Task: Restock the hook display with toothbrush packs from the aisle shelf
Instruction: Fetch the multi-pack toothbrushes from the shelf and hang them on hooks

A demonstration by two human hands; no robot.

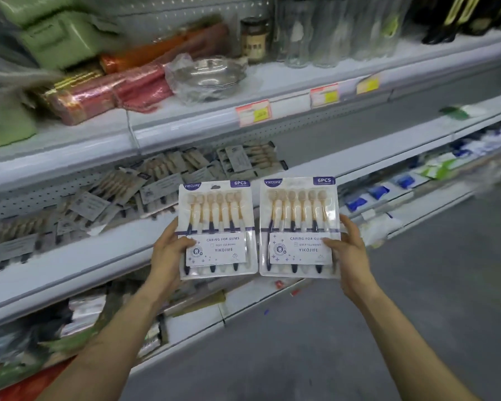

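Holding two YIKOJIFE toothbrush six-packs before the shelf pile [122, 195]: left hand [171, 251] pinches the left pack [217, 224], right hand [350, 253] the right pack [298, 221]. Probably light, stiff, slick plastic; grip lower edges.

Held toothbrush packs [217, 256]: two, six brushes [211, 211] each; price tags [253, 112]: three; hands [168, 250]: two.

We hold two toothbrush packs upright, side by side: left hand [168, 250] grips left pack [217, 227], right hand [349, 250] grips right pack [300, 225]. More packs [156, 183] piled on aisle shelf [99, 256] behind.
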